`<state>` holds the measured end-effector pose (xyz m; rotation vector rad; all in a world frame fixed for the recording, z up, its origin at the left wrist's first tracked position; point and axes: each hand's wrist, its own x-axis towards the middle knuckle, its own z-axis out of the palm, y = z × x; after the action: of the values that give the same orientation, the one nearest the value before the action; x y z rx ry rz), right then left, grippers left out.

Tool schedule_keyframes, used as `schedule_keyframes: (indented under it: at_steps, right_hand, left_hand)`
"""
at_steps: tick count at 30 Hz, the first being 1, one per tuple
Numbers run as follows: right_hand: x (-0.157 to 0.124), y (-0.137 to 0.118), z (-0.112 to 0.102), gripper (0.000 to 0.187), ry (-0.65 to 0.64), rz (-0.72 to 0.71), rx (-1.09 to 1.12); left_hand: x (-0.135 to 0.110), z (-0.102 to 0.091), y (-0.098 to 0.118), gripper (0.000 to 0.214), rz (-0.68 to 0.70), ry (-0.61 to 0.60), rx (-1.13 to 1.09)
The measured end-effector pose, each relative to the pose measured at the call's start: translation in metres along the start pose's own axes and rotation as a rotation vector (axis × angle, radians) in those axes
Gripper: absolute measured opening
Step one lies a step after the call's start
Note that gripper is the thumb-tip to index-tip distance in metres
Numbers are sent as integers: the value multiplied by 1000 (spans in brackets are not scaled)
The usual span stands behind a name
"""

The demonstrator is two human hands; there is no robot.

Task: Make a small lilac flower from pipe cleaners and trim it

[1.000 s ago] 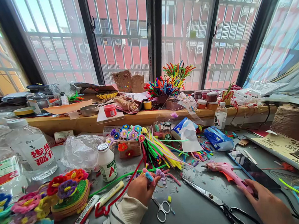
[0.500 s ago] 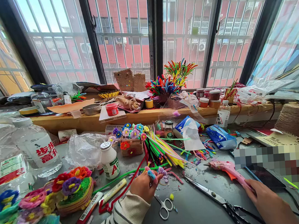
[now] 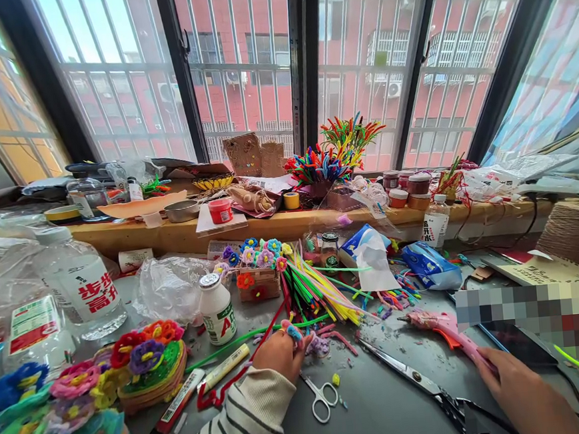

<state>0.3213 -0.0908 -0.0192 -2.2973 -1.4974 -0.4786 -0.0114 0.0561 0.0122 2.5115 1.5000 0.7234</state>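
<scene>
While gripping pink glue gun [image 3: 433, 323] by its handle in right hand [image 3: 526, 389], pinching small pink-and-blue fuzzy flower [image 3: 293, 334] in left hand [image 3: 279, 356]. Holding flower up at far end of curled left hand, near middle of grey table [image 3: 359, 425]. Seeing lavender fuzzy piece [image 3: 318, 346] right beside it; not being able to tell if pinched too or lying on table. Pointing nozzle [image 3: 402, 319] leftward, wrapping right hand around handle behind orange trigger [image 3: 449, 340]. Not being able to tell if resting gun on table or lifting it slightly.

Finding small scissors [image 3: 319, 395] lying just right of left hand, with yellow bit [image 3: 336, 379] beside them. Finding big scissors [image 3: 398, 363] lying between both hands, running black handles close to right hand. Spotting dark phone [image 3: 523, 349] behind right hand, partly hidden by pixel patch. Noting striped sleeve [image 3: 235, 418] on left arm, passing just beside bent red pipe cleaner [image 3: 214, 401] and near cream tube [image 3: 225, 368].

Seeing white bottle [image 3: 217, 309] standing upright farther left. Seeing bundle of long pipe cleaners [image 3: 319, 285] fanning out behind left hand, next to small basket [image 3: 269, 287] bearing coloured flowers [image 3: 262, 256]. Catching flower-topped discs [image 3: 166, 370] at left, blue pack [image 3: 431, 266] farther back at right.
</scene>
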Motion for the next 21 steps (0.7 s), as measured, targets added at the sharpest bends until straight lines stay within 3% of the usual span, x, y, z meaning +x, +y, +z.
schedule_keyframes:
  at_steps: [3,5,8,9,11,15,21]
  right_hand:
    - [16,-18,-23,47,163,-69,-54]
    - [38,-38,-44,50,249,-166,22]
    - [86,-80,-64,44,268,-318,168]
    - [104,-95,-64,41,221,-357,202]
    - [140,-125,-56,35,66,-387,216]
    - [197,-172,-22,32,-12,-399,196]
    - [231,-216,12,25,-76,-281,199]
  left_hand:
    - [0,-1,0,36,-6,-7,154]
    - [1,-2,0,34,10,42,174]
    - [1,-3,-1,31,110,124,152]
    - [2,-4,-1,30,147,153,144]
    - [3,-6,0,30,194,206,125]
    - [4,-11,3,31,234,278,52]
    - [0,-16,9,28,421,329,43]
